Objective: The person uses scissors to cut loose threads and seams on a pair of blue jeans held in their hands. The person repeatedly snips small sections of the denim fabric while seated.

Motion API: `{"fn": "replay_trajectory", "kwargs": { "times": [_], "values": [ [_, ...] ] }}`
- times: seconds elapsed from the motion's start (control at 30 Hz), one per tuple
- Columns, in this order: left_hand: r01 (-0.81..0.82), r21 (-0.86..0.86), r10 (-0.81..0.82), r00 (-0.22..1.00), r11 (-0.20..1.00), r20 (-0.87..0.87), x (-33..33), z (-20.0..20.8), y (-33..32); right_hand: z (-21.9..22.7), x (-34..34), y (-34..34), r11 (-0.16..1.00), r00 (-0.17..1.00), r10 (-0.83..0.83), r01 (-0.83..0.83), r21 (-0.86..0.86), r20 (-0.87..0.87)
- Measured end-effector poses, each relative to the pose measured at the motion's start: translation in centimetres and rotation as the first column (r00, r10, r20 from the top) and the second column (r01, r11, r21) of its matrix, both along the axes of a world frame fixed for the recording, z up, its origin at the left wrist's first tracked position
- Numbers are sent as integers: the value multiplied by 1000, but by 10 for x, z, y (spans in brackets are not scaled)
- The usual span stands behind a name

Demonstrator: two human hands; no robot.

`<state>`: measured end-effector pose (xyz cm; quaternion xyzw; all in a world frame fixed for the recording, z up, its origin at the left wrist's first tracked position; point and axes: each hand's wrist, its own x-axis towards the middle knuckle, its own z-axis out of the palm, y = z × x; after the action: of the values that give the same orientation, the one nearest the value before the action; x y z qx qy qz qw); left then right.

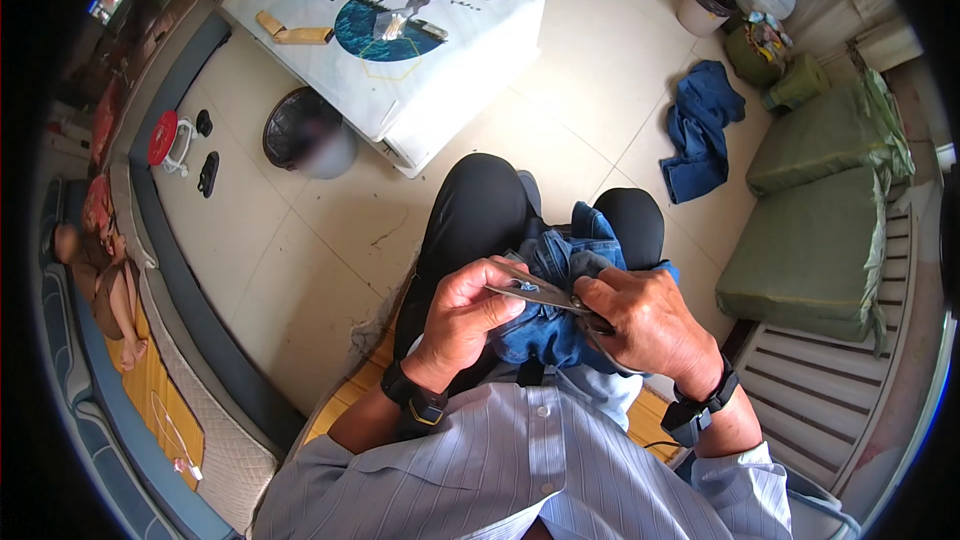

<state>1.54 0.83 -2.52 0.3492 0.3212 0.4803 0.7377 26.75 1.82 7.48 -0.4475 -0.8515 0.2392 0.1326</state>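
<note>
My right hand [648, 320] is closed around the handles of a pair of metal scissors [545, 294], with the blades pointing left. A small frayed blue-white bit shows between the blades. At their tips is my left hand [468, 315], its thumb and fingers curled in a pinch; what they grip is partly hidden behind the blades. Bunched blue denim [545, 342] lies across my lap under both hands, some of it pushed up between my knees. Each wrist wears a dark band.
Ahead stands a white patterned table [480, 50] bearing a blue bottle; a lined bin [310, 135] is beside it. More denim [700, 125] lies on the floor at right, near green wrapped bundles [805, 250]. A person [110, 285] sits on the left sofa.
</note>
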Motion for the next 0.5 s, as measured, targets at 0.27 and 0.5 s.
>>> {"fn": "replay_trajectory", "kwargs": {
  "times": [0.27, 0.5],
  "values": [
    [3, -6, -4, 1000, 1000, -22, -1, 3, -1, 3, 0, 0, 999, 998, 5, -7, 35, 60],
    [1, -117, 5, 998, 993, 56, -2, 0, -3, 14, -12, 6, 999, 991, -46, 46, -4, -123]
  ]
}}
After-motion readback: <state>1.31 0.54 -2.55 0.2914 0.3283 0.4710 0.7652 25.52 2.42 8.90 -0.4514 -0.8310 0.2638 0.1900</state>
